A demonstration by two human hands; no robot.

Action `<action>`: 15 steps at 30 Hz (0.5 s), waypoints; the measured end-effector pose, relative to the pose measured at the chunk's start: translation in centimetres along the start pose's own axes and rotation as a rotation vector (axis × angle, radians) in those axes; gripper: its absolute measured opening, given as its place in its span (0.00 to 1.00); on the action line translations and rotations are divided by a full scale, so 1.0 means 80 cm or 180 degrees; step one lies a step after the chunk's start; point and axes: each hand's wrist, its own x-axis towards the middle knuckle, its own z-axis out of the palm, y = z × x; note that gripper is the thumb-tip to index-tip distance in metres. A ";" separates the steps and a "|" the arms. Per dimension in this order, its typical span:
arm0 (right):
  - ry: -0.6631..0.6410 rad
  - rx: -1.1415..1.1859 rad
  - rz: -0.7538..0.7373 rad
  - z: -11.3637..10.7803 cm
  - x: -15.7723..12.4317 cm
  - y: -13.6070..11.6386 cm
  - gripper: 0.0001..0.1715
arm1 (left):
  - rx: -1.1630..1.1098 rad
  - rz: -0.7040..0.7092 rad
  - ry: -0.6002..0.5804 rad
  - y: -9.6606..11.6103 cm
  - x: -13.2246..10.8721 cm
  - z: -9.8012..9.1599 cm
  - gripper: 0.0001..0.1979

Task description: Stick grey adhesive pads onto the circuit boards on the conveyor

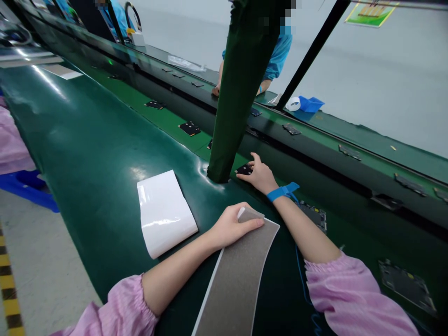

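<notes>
My left hand (pixel 233 228) is closed on the far end of a long grey-brown sheet (pixel 241 280) with white edges, whose tip curls up under the thumb. The sheet runs down toward me. My right hand (pixel 261 173), wearing a blue wrist strap (pixel 283 191), reaches to the green conveyor belt (pixel 171 121). Its thumb and fingers close around the edges of a small black circuit board (pixel 244 170); whether the board is lifted I cannot tell. Left of my hands a glossy white sheet (pixel 166 214) lies on the green table (pixel 105 163).
A green-wrapped post (pixel 234 102) stands just left of my right hand. More boards lie along the belt, including a larger circuit board (pixel 408 284) at right. Across the line, a co-worker's blue sleeve (pixel 280 58) shows near a white tape roll (pixel 293 103).
</notes>
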 end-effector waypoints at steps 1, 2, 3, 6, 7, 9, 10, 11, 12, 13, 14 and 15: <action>0.0067 0.0188 0.0016 -0.004 -0.001 0.000 0.55 | -0.0009 -0.0020 0.0007 0.001 0.000 0.000 0.14; 0.0161 0.0458 0.0020 -0.009 -0.003 0.001 0.57 | -0.0021 -0.0033 0.0009 0.001 0.000 0.000 0.13; 0.0270 0.0781 0.0002 -0.014 -0.007 0.005 0.59 | -0.0038 -0.0035 0.0007 0.001 0.000 0.000 0.13; 0.0436 0.1708 -0.0214 -0.031 -0.027 0.027 0.56 | -0.0049 -0.0019 0.0007 0.002 0.000 0.000 0.13; 0.0376 0.1876 -0.0299 -0.036 -0.036 0.038 0.54 | -0.0035 -0.0015 0.0014 0.002 0.000 0.000 0.13; 0.0146 0.1913 -0.0366 -0.047 -0.057 0.064 0.50 | 0.0002 -0.0011 0.0036 0.002 0.000 0.001 0.13; 0.0016 0.1813 -0.0331 -0.053 -0.068 0.077 0.49 | 0.0014 -0.0011 0.0039 0.002 0.000 0.001 0.13; -0.0103 0.1638 -0.0255 -0.060 -0.078 0.089 0.49 | 0.0020 -0.0011 0.0037 0.003 0.000 0.001 0.13; -0.0190 0.1405 -0.0156 -0.067 -0.087 0.099 0.50 | 0.0023 -0.0013 0.0028 0.003 0.000 0.001 0.13; -0.0228 0.1145 -0.0061 -0.075 -0.096 0.104 0.51 | 0.0019 -0.0018 0.0020 0.004 -0.001 0.001 0.13; -0.0216 0.0896 0.0007 -0.082 -0.104 0.105 0.50 | 0.0011 -0.0024 0.0009 0.004 -0.001 0.001 0.13; -0.0166 0.0693 0.0031 -0.089 -0.112 0.100 0.47 | 0.0001 -0.0029 0.0005 0.004 -0.001 0.001 0.13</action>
